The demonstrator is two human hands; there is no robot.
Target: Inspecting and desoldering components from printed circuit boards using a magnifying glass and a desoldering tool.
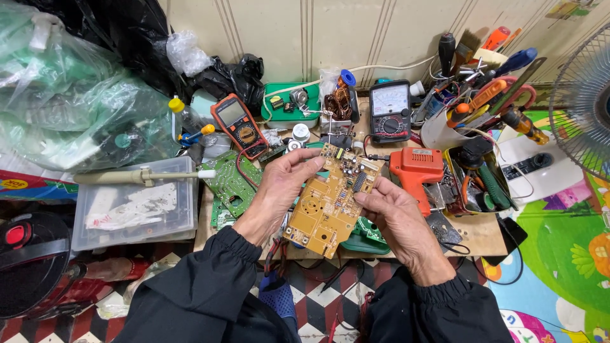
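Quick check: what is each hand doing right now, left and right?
Left hand: closed on the upper left edge of the yellow circuit board.
Right hand: closed on the board's right edge, fingertips on its components.

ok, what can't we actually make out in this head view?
- Yellow circuit board: left hand and right hand cover its edges; components too small to identify.
- Green circuit board: lower part behind the left hand.
- Fan: cut by the right edge.
- Meter dial: too small to read.
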